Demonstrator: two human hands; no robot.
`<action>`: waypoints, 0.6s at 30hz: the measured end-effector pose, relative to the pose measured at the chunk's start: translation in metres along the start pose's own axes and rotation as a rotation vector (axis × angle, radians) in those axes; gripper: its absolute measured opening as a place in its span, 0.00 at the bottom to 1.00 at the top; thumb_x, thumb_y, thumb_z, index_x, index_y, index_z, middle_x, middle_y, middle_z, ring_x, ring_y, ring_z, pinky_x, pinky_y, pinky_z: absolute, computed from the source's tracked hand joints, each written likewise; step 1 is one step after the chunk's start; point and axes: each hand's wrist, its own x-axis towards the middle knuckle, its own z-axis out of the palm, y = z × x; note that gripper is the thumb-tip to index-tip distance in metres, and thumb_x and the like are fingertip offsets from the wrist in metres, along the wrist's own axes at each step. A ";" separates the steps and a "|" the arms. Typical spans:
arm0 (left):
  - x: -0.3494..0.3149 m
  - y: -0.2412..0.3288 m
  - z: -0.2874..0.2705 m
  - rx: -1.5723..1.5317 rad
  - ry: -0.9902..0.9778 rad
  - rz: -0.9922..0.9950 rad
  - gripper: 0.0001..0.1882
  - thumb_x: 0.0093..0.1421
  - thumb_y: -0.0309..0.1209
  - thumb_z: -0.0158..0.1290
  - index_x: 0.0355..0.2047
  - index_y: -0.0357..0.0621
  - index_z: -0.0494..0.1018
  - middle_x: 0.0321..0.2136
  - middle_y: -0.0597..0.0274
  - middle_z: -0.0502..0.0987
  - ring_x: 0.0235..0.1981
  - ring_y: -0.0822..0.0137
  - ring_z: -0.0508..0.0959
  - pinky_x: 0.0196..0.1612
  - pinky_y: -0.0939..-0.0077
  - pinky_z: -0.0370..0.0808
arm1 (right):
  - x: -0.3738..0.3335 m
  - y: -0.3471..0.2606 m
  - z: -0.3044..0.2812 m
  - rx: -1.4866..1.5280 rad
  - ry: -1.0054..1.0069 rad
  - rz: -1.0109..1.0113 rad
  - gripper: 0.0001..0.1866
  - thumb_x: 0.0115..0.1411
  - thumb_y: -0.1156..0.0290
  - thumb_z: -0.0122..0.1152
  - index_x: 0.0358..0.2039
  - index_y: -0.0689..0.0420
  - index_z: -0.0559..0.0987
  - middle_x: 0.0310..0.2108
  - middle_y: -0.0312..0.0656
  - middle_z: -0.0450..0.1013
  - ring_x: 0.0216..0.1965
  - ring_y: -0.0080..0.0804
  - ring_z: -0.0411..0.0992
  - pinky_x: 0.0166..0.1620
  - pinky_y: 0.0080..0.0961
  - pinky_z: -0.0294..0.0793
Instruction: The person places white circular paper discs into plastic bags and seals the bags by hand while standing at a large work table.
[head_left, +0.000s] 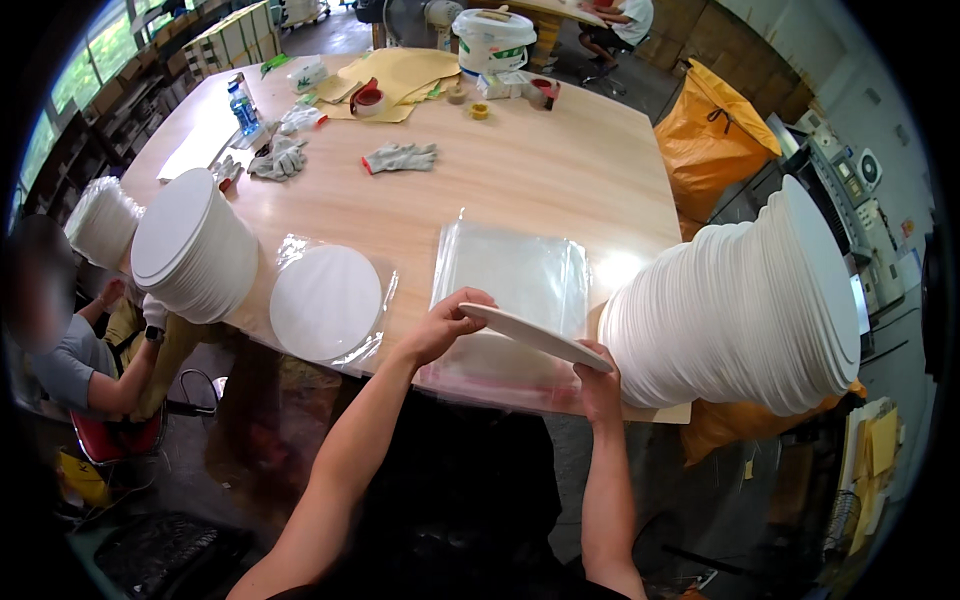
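Between my two hands I hold a white round disc [535, 336], tilted so that mostly its edge shows. My left hand [447, 325] pinches its left end, and my right hand [599, 382] grips the lower right end. Beneath the disc lies a pile of clear plastic bags [510, 262] at the table's front edge. To the left, another white disc [326, 302] rests flat in a clear bag. A tall stack of white discs [720, 310] stands right beside my right hand, leaning outward in this view.
A second disc stack [195, 245] stands at the left, near a seated co-worker [90, 350]. Farther back on the table [560, 170] are work gloves [400, 158], a bottle [242, 108], tape rolls [367, 100], yellow paper sheets [400, 75] and a white bucket [493, 42]. An orange sack [715, 135] stands beyond the right edge.
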 end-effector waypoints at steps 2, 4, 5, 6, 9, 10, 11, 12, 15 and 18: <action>-0.002 0.003 0.009 0.048 0.029 -0.054 0.24 0.66 0.27 0.56 0.61 0.47 0.66 0.51 0.62 0.74 0.55 0.69 0.72 0.60 0.71 0.69 | 0.005 0.007 0.008 0.049 0.028 -0.010 0.23 0.58 0.77 0.65 0.54 0.62 0.71 0.52 0.46 0.73 0.58 0.33 0.69 0.63 0.29 0.66; -0.004 0.007 0.020 0.127 0.087 -0.016 0.26 0.66 0.28 0.57 0.63 0.47 0.64 0.49 0.62 0.74 0.56 0.68 0.71 0.60 0.72 0.70 | 0.006 0.004 0.012 0.085 0.019 -0.009 0.29 0.57 0.74 0.68 0.56 0.61 0.67 0.56 0.48 0.70 0.61 0.36 0.67 0.65 0.30 0.63; -0.005 0.010 0.023 0.037 0.080 0.000 0.25 0.65 0.28 0.59 0.61 0.47 0.65 0.47 0.62 0.74 0.56 0.68 0.71 0.57 0.73 0.72 | 0.005 0.002 0.012 0.079 0.013 -0.021 0.31 0.56 0.71 0.70 0.57 0.61 0.67 0.57 0.49 0.69 0.61 0.36 0.66 0.66 0.31 0.62; -0.001 0.008 0.020 0.084 0.061 0.034 0.24 0.64 0.27 0.59 0.59 0.46 0.66 0.47 0.63 0.74 0.55 0.69 0.71 0.56 0.73 0.73 | 0.005 -0.005 0.015 0.071 0.004 -0.041 0.33 0.55 0.69 0.73 0.57 0.61 0.66 0.58 0.49 0.68 0.61 0.37 0.66 0.66 0.31 0.62; 0.011 0.001 0.005 0.111 0.043 0.075 0.17 0.62 0.26 0.62 0.49 0.43 0.69 0.43 0.65 0.75 0.49 0.71 0.74 0.52 0.73 0.74 | 0.004 -0.022 0.021 -0.028 -0.055 0.031 0.21 0.59 0.74 0.69 0.52 0.63 0.75 0.50 0.43 0.74 0.54 0.29 0.71 0.59 0.26 0.68; 0.015 -0.004 0.000 0.079 0.050 0.054 0.16 0.62 0.27 0.62 0.48 0.42 0.72 0.41 0.65 0.77 0.46 0.71 0.76 0.52 0.73 0.74 | 0.005 -0.023 0.019 -0.070 -0.081 0.060 0.18 0.59 0.74 0.68 0.50 0.63 0.78 0.48 0.42 0.76 0.52 0.27 0.72 0.57 0.25 0.70; 0.015 -0.009 0.000 0.083 0.089 0.020 0.16 0.62 0.28 0.63 0.48 0.41 0.72 0.41 0.65 0.78 0.46 0.71 0.77 0.52 0.72 0.74 | 0.003 -0.019 0.020 -0.114 -0.028 0.084 0.17 0.60 0.73 0.68 0.48 0.63 0.79 0.46 0.40 0.77 0.50 0.25 0.73 0.54 0.24 0.71; 0.017 -0.010 0.001 0.093 0.128 -0.009 0.17 0.62 0.29 0.63 0.48 0.41 0.73 0.41 0.64 0.79 0.46 0.70 0.78 0.52 0.72 0.74 | 0.001 -0.013 0.025 -0.157 0.023 0.101 0.15 0.60 0.72 0.69 0.47 0.63 0.80 0.44 0.38 0.78 0.47 0.24 0.74 0.52 0.24 0.72; 0.026 -0.011 0.000 0.141 0.135 0.025 0.18 0.61 0.30 0.64 0.49 0.40 0.73 0.42 0.63 0.80 0.46 0.70 0.78 0.52 0.72 0.74 | 0.005 -0.017 0.024 -0.274 0.065 0.045 0.15 0.60 0.70 0.70 0.45 0.63 0.82 0.41 0.36 0.80 0.43 0.22 0.75 0.48 0.22 0.73; 0.021 0.003 0.006 0.135 0.086 0.030 0.18 0.60 0.31 0.64 0.48 0.40 0.74 0.45 0.61 0.80 0.49 0.68 0.78 0.54 0.70 0.74 | -0.013 -0.040 0.014 -0.356 0.058 0.070 0.16 0.61 0.69 0.69 0.48 0.63 0.81 0.42 0.37 0.79 0.44 0.22 0.74 0.49 0.22 0.72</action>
